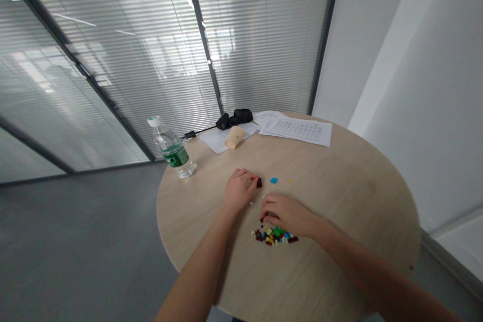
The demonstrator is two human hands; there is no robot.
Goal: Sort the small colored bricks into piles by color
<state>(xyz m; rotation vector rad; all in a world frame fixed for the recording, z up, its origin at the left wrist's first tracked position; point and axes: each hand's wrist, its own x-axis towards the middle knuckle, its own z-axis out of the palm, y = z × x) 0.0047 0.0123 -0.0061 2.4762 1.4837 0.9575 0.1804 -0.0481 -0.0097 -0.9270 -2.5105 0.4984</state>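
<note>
My left hand (240,188) rests on the round table with its fingers closed on a dark brown brick piece (259,182). To the right and nearer to me, my right hand (283,211) has its fingers curled down over a small dark brown brick (261,220) at the edge of a pile. That pile of small toy bricks (272,236) mixes brown, green, yellow, white, red and blue pieces. A blue piece (273,180) and a tiny yellow piece (289,180) lie beyond my right hand. One small white piece (251,204) sits between the hands.
A water bottle (174,153) with a green label stands at the table's left edge. Toward the back are a tan paper cup (234,137) on its side, a black bundle (236,118) with a cord, and printed sheets (302,130). A small brown piece (411,267) lies near the right edge.
</note>
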